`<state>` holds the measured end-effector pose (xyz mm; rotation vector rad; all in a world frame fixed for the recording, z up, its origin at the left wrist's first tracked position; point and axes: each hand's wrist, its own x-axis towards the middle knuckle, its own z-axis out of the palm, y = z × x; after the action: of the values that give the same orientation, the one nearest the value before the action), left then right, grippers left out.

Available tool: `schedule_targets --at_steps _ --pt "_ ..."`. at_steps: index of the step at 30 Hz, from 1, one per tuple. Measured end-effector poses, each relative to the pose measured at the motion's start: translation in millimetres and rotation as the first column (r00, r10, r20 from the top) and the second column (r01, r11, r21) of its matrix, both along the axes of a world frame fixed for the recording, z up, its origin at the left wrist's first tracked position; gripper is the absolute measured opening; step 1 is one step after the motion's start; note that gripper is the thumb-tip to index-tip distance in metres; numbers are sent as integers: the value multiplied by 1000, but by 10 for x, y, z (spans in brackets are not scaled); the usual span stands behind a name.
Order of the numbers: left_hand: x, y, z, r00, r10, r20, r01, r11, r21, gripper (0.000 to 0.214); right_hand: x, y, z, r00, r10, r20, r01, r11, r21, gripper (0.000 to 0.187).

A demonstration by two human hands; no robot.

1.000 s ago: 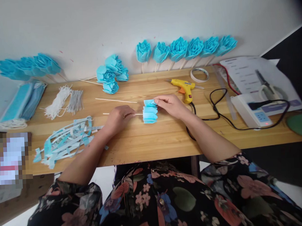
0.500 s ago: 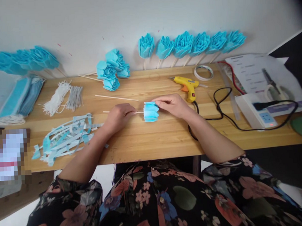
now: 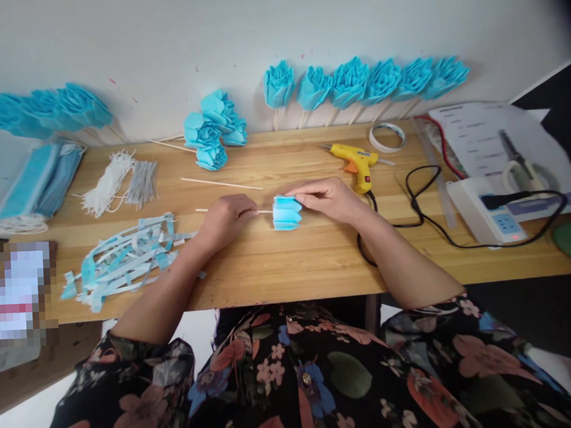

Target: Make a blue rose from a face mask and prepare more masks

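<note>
My left hand (image 3: 231,217) is closed round a thin wooden stick (image 3: 265,211), which lies sideways and pokes out on both sides of the fist. At the stick's right end sits a light blue flower head (image 3: 287,213) with layered, scalloped petals. My right hand (image 3: 329,199) pinches the flower's upper right edge between thumb and fingers. A second wooden stick (image 3: 222,183) lies loose on the table just beyond my left hand. The yellow glue gun (image 3: 356,162) rests behind my right hand, its nozzle toward the left.
Finished blue flowers (image 3: 350,83) lean along the wall, with more flowers (image 3: 213,129) lying mid-table. Fabric scraps (image 3: 127,262), white cords (image 3: 108,184), grey wires (image 3: 143,183) and face masks (image 3: 41,187) are on the left. Tape (image 3: 387,137), scissors (image 3: 520,166) and a power strip (image 3: 486,211) occupy the right.
The fingers of my right hand have shifted slightly left over the top edge of the flower. My left hand keeps its hold on the stick, and the view has moved a little.
</note>
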<state>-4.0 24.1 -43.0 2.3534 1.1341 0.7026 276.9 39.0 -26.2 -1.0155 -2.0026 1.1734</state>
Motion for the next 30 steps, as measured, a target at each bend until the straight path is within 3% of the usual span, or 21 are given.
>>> schedule_targets --at_steps 14,23,27,30 --pt "17 -4 17 1000 17 -14 -18 999 -30 21 24 -3 51 998 54 34 -54 998 -14 27" --pt "-2 -26 -25 999 36 10 -36 999 -5 20 66 18 82 984 172 50 -177 976 129 27" --pt "43 -75 35 998 58 27 -58 998 34 32 59 12 91 982 184 53 -190 971 149 29" --pt "111 -103 136 999 -8 39 5 997 77 33 44 3 87 984 168 54 -173 977 126 30"
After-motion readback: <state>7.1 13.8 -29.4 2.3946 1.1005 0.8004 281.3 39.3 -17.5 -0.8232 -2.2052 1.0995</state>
